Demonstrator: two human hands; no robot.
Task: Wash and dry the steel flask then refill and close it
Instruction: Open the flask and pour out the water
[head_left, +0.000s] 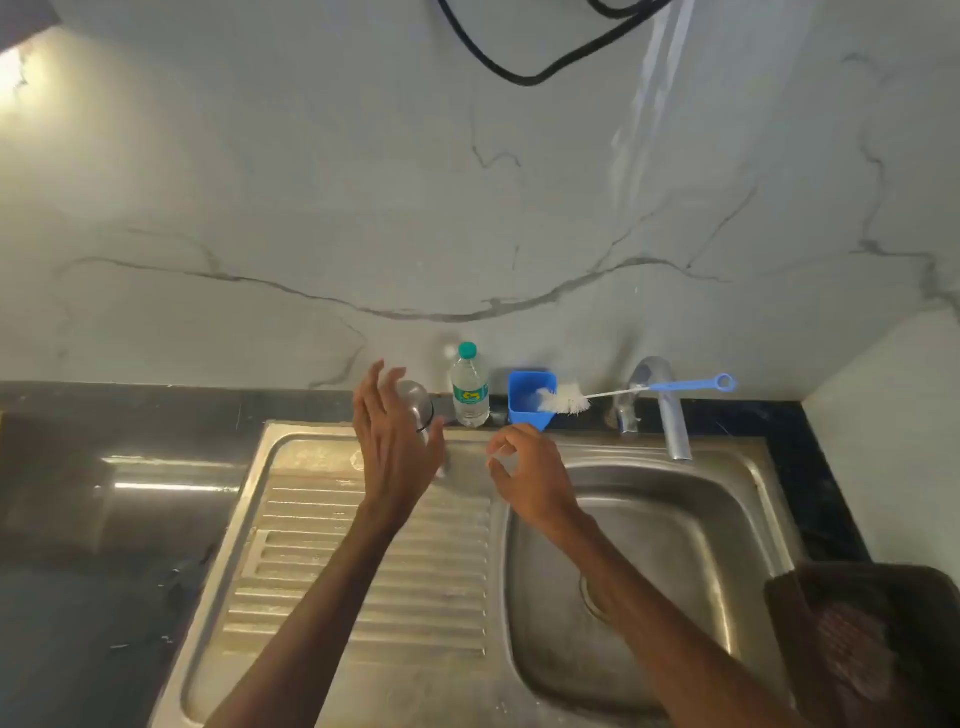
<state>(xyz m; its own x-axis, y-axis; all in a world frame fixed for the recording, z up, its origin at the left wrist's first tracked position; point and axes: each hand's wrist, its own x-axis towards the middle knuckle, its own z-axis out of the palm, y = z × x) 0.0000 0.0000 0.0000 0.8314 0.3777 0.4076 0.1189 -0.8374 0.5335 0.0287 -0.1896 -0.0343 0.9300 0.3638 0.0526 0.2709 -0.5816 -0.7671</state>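
You seem barely started: the steel flask (418, 402) stands at the drainboard's (311, 519) 12 o'clock edge, your left hand (392, 447) spread wide beside it, your right hand (530, 478) loosely curled, apparently holding nothing, the tap (670, 415) dry, so washing, drying, refilling and closing remain.

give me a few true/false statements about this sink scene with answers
1. The plastic bottle has a green cap. True.
2. The brush lies down in the basin. False: its bristles rest in the blue cup behind the sink.
3. The left hand has straight, spread fingers in front of the steel flask. True.
4. Water is streaming from the tap. False: no stream shows below its spout.
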